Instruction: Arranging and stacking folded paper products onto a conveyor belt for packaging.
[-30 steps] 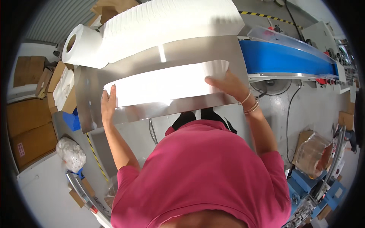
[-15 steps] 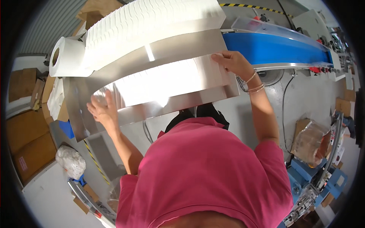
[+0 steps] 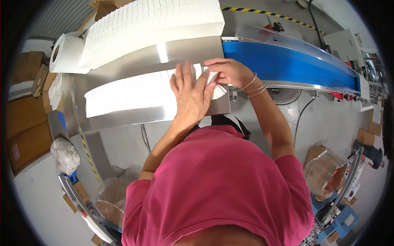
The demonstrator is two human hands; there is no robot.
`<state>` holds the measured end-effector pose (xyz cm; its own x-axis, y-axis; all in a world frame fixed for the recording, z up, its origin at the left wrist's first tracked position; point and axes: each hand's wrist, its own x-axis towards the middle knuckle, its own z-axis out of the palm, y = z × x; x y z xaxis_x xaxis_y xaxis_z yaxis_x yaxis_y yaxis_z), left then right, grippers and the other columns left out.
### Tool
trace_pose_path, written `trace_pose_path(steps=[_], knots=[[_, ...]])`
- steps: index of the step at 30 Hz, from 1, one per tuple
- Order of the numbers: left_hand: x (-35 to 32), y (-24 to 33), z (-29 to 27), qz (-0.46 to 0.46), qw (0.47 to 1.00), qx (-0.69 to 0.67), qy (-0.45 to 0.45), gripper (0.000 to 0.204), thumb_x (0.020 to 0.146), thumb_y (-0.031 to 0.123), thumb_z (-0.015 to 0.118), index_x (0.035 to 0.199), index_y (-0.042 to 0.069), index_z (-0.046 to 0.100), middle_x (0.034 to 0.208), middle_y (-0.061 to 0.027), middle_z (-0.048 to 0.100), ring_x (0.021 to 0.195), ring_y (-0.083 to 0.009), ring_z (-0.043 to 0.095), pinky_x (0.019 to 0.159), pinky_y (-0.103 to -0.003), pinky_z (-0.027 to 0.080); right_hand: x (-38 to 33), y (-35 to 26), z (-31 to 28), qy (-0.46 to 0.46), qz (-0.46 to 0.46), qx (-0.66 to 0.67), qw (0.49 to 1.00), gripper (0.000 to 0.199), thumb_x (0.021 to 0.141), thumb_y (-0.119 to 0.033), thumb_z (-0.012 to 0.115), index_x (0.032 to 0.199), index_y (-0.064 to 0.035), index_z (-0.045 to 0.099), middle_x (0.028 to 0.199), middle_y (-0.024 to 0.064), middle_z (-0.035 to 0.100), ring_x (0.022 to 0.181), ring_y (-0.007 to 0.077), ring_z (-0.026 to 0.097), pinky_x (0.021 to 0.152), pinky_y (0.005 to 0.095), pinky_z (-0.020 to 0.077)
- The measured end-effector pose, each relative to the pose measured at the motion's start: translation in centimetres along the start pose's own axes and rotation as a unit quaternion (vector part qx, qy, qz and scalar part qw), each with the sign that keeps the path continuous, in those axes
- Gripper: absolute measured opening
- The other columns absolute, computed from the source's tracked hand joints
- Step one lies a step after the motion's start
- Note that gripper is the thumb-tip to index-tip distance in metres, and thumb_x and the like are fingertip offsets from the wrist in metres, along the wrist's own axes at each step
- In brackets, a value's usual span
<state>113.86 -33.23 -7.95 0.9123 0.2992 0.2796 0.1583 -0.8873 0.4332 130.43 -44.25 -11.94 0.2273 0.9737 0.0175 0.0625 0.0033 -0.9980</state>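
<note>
A long row of white folded paper sheets (image 3: 131, 92) rests on the shiny metal table (image 3: 141, 121), packed side by side. My left hand (image 3: 191, 90) lies across the row near its right end, fingers stretched out and apart. Beside it, my right hand (image 3: 232, 71) has thumb and fingers closed on the sheets at that end. Several sheets fan out just below the fingers of my right hand. Part of the end is hidden under both hands.
A larger block of white folded paper (image 3: 152, 20) stands at the back of the table, beside a white paper roll (image 3: 72, 53). A blue conveyor belt (image 3: 287, 63) with a clear guard (image 3: 271, 37) runs off right. Cardboard boxes (image 3: 30, 139) stand at the left.
My left hand has moved right, from the row's left end to beside my right hand. The sheets at the right end now fan out. The view has shifted slightly.
</note>
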Motion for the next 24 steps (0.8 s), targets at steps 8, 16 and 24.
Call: trace_pose_path(steps=[8,16,24], knots=[[-0.6,1.5,1.6,-0.126,0.985,0.105,0.05,0.057,0.077,0.011,0.058,0.132,0.008,0.043,0.139,-0.0282,0.029,0.13,-0.0446,0.025,0.101,-0.062,0.015,-4.1,0.7,-4.0,-0.01,0.327,-0.029,0.945,0.037,0.082,-0.031,0.065,0.096,0.0031,0.064,0.08,0.0066,0.063,0.074,0.0109,0.059,0.058,0.0233,0.0474],[-1.9,1.1,2.3,-0.1,0.984,0.113,0.091,0.046,0.078,0.008,0.058,0.123,0.002,0.052,0.135,-0.0228,0.039,0.128,-0.0415,0.032,0.1,-0.061,0.018,-10.7,4.9,-10.7,0.447,0.243,0.063,0.859,0.037,0.087,-0.03,0.061,0.11,-0.0022,0.057,0.097,0.008,0.06,0.085,0.0187,0.061,0.07,0.0278,0.0535],[-1.6,1.7,2.8,-0.073,0.984,0.134,0.088,0.037,0.074,0.01,0.06,0.112,0.009,0.062,0.14,-0.0179,0.036,0.132,-0.0394,0.026,0.1,-0.064,0.011,-4.9,-0.1,-4.3,0.269,0.275,-0.383,0.84,0.074,0.08,-0.058,0.058,0.12,0.0033,0.048,0.094,0.0207,0.064,0.092,0.0395,0.061,0.081,0.0432,0.0473]])
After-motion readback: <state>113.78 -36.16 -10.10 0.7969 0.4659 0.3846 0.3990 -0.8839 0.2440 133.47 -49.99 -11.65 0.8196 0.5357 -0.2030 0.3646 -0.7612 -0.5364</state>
